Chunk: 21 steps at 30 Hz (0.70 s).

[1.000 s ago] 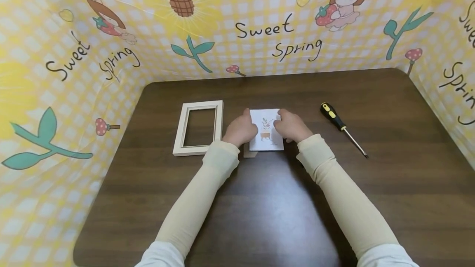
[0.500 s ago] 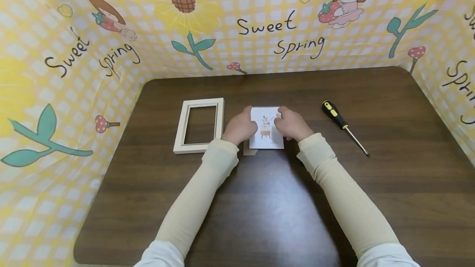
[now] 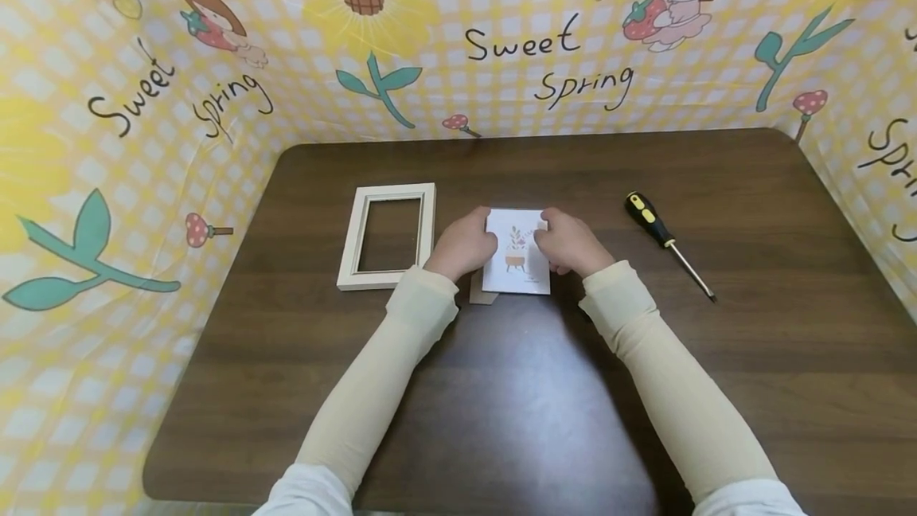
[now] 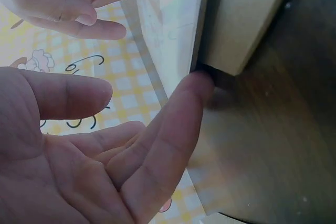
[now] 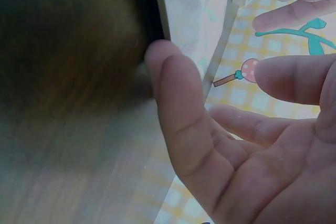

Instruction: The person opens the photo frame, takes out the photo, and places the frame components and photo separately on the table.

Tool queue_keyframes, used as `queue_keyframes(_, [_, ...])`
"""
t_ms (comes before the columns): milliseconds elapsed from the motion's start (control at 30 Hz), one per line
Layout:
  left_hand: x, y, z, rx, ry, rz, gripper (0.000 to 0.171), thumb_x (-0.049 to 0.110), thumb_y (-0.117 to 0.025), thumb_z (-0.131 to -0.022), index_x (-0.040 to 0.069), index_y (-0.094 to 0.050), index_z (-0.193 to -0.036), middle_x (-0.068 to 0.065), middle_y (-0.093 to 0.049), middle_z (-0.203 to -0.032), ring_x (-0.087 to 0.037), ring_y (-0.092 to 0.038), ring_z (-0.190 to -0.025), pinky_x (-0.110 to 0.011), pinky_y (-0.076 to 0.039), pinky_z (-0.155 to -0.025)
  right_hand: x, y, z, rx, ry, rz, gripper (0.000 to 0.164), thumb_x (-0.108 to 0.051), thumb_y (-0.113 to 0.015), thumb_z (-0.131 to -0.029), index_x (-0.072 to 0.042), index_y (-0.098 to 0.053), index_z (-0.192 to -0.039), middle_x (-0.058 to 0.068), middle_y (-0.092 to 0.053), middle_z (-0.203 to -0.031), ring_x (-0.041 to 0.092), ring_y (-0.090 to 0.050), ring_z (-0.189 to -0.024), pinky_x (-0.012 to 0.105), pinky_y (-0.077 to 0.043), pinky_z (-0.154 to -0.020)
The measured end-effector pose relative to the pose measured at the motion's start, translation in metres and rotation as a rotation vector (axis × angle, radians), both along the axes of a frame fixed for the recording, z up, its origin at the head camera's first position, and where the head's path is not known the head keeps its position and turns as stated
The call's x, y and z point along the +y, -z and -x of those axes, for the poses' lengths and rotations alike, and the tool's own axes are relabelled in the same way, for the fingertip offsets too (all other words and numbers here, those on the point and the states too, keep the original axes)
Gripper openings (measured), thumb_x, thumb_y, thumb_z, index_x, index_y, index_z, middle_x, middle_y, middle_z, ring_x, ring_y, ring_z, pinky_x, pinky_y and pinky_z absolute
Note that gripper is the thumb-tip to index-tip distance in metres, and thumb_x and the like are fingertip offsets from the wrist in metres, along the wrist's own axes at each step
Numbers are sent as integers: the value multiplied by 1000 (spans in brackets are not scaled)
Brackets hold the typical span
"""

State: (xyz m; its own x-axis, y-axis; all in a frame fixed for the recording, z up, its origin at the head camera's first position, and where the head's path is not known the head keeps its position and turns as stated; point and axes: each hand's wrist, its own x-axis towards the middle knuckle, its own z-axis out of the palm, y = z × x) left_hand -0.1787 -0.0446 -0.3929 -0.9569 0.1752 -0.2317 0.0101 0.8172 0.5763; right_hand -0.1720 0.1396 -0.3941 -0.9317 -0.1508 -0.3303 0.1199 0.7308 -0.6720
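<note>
A white print (image 3: 514, 273) of a potted plant lies near the middle of the table in the head view. Beneath it, a tan board (image 4: 244, 19) pokes out at the lower left, plain in the left wrist view. My left hand (image 3: 464, 244) is at the print's left edge; a fingertip touches the edge from the side, the thumb held off its face. On the opposite edge, my right hand (image 3: 573, 241) touches with a fingertip, its thumb (image 5: 294, 80) also apart. The off-white picture frame (image 3: 348, 245), with a bare opening, lies left of my left hand.
A black and yellow screwdriver (image 3: 648, 217) lies to the right, its tip toward the near right. The dark wooden table (image 3: 286, 388) has rounded corners. Yellow checked cloth (image 3: 430, 22) printed with flowers and lettering surrounds its back and sides.
The head view has shifted slightly. Both hands stay at the sides of the print, with hardly any movement; the frame and screwdriver lie as before.
</note>
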Motion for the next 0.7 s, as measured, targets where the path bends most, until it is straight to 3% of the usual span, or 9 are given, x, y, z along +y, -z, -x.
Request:
queue_keyframes(167, [-4,1,-11,-28,-1,23,53,19,-46,-102,9,-41,-154,-10,-50,-150,-28,-49,-134,-45,-39,-108,-3,0,-13,-25,-9,-14,54,-21,-42,-106,0,-32,-155,21,-61,-102,24,-58,-59,35,-51,-56])
queue_keyframes(467, [-8,-1,-33,-35,37,26,53,22,-47,-104,7,-40,-155,-12,-51,-149,-29,-51,-133,-45,-40,-107,-9,5,-34,18,-20,-43,54,-22,-44,-105,1,-34,-154,23,-58,-121,23,-58,-60,33,-49,-54])
queue_keyframes(633, [-10,-1,-46,-9,71,50,53,22,-49,-104,5,-40,-154,-15,-54,-145,-30,-54,-130,-45,-41,-106,-10,5,-47,35,-40,-57,54,-21,-46,-105,3,-35,-153,25,-56,-130,26,-62,-71,35,-51,-59])
queue_keyframes(700, [-12,0,-52,-2,79,56,53,22,-49,-104,5,-41,-154,-15,-57,-143,-30,-55,-128,-45,-42,-105,-10,6,-53,52,-53,-73,54,-21,-46,-105,4,-37,-151,27,-55,-134,30,-65,-84,40,-54,-69])
